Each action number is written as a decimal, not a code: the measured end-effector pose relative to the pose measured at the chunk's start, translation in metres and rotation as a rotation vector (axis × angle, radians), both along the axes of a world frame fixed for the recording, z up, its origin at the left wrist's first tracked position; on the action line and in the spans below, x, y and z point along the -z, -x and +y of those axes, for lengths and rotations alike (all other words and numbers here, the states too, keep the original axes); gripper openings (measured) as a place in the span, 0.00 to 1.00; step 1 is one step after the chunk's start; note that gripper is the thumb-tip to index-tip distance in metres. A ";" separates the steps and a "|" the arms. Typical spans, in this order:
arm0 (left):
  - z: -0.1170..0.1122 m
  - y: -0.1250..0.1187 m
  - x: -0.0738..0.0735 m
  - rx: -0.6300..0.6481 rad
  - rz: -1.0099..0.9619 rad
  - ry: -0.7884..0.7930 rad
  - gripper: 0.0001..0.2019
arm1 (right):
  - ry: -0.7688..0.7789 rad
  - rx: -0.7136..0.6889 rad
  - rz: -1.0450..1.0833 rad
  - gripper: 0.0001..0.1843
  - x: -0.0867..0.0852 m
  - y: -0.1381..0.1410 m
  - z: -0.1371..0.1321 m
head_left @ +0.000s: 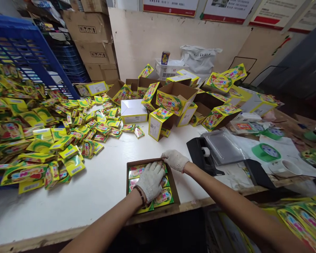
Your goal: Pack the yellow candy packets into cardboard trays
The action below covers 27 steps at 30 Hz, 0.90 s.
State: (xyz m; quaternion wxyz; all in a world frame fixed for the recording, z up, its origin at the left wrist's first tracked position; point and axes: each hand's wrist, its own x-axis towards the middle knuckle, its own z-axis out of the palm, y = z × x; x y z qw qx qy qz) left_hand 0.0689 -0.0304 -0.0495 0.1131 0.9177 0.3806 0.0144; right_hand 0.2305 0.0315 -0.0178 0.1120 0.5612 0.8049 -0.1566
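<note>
An open cardboard box lies at the table's front edge, with yellow-green small packs laid in it in rows. My left hand, in a white knit glove with some fingertips bare, rests flat on these packs, fingers stretched forward. At the far right corner of the box is my right hand, gloved the same way. Its fingers are bent and pinched together on the rim there. Part of the packs is hidden under my left hand.
A heap of loose packs spills from a tilted blue crate on the left. Several open display boxes stand at the back. To the right are a black tape dispenser and a green tape roll.
</note>
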 end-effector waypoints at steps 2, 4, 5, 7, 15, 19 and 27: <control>0.001 -0.002 0.005 -0.005 0.033 0.002 0.29 | 0.014 0.002 -0.007 0.17 0.002 0.001 0.001; -0.002 -0.003 0.010 -0.006 0.038 0.006 0.32 | 0.027 -0.003 -0.016 0.18 0.001 0.002 0.000; -0.003 -0.002 0.012 -0.006 0.040 0.012 0.33 | 0.034 -0.009 -0.020 0.18 0.000 0.002 0.000; -0.006 -0.003 0.016 -0.007 0.060 0.030 0.33 | 0.046 -0.028 -0.026 0.17 -0.002 0.002 0.000; -0.010 -0.012 0.013 -0.048 0.173 0.128 0.37 | 0.070 -0.089 -0.013 0.16 -0.004 0.000 0.002; -0.012 -0.013 0.010 -0.045 0.204 0.155 0.41 | 0.071 -0.087 -0.001 0.17 -0.004 -0.001 0.001; -0.007 -0.006 0.017 -0.032 0.081 0.074 0.38 | 0.061 -0.040 0.052 0.16 -0.002 -0.001 0.000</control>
